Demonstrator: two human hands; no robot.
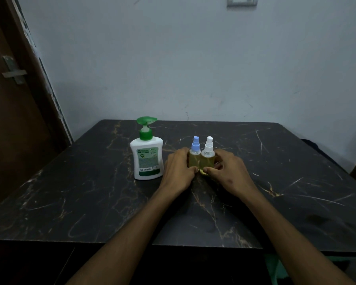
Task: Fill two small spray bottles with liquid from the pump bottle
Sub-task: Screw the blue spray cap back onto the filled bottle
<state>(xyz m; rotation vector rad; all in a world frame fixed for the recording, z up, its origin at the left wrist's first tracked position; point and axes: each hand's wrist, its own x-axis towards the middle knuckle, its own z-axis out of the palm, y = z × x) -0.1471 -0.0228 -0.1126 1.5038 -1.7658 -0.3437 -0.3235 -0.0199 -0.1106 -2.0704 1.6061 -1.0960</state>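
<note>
Both forearms stretched forward, bare, converging toward the middle. Left hand (178, 171) and right hand (229, 171) side by side, palms turned inward, fingers curled, thumbs nearly meeting in front.

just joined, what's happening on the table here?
A person has both hands around two small spray bottles standing side by side on the dark table. The left hand holds the blue-capped bottle; the right hand holds the white-capped bottle. Both bottles are capped, upright and show yellowish liquid inside. The pump bottle stands untouched to their left.
</note>
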